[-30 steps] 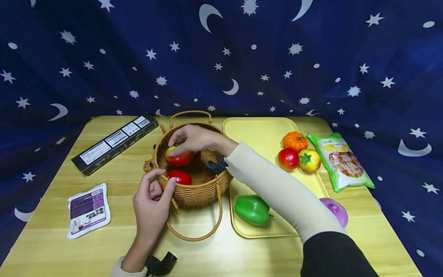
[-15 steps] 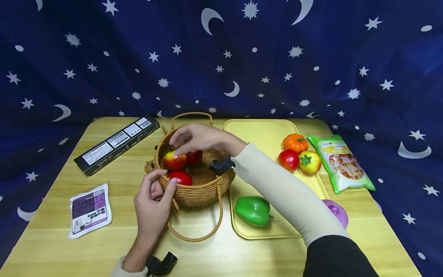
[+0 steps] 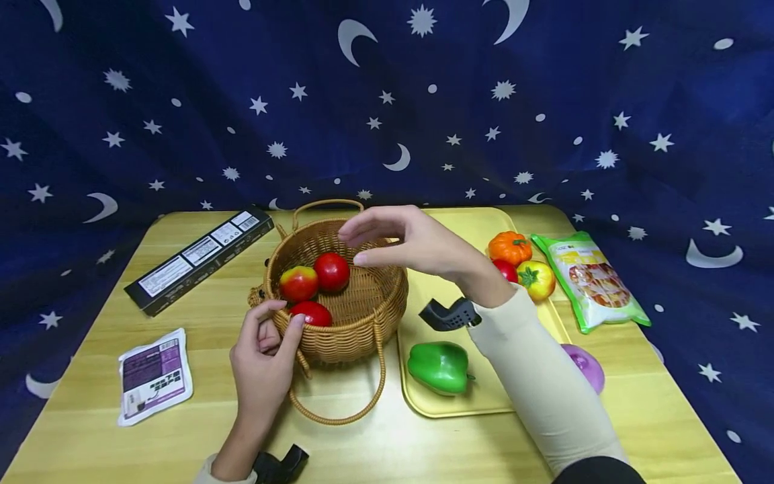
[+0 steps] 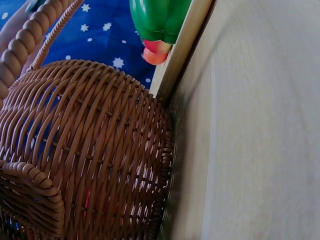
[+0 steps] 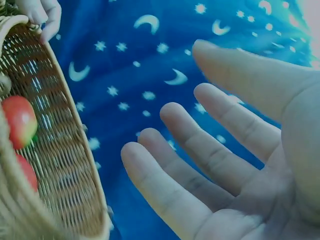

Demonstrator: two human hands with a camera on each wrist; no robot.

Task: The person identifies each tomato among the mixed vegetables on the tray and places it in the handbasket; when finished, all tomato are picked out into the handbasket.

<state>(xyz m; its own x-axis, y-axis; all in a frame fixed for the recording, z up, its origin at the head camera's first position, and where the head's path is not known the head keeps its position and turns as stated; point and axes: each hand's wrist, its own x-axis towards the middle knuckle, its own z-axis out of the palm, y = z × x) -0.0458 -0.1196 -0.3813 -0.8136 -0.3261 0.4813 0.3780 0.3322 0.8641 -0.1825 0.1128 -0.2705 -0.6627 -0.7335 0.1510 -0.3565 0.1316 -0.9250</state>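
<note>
A round wicker basket (image 3: 345, 339) stands left of centre on the table. Inside lie a red-and-yellow toy fruit (image 3: 299, 284), a round red one (image 3: 332, 272) and a glossy red one (image 3: 312, 313) by the near rim. My left hand (image 3: 266, 359) holds the basket's rim at the near left, between thumb and fingers; it also shows in the right wrist view. Over the basket's right side hovers my right hand (image 3: 417, 245), holding nothing, its fingers spread in the right wrist view (image 5: 215, 160). The left wrist view shows the basket's woven side (image 4: 95, 145).
On the right, a yellow tray (image 3: 423, 403) bears a green bell pepper (image 3: 439, 368), a small orange pumpkin (image 3: 510, 248) and a yellow-red tomato (image 3: 536, 279). A purple onion (image 3: 585, 367) and a green-edged food bag (image 3: 592, 279) lie rightward. Leftward are a black box (image 3: 199, 259) and a purple-white packet (image 3: 155, 376).
My right hand has let go of the red-and-yellow toy fruit, leaving it in the basket, and has lifted and moved right. My left hand stays at the rim.
</note>
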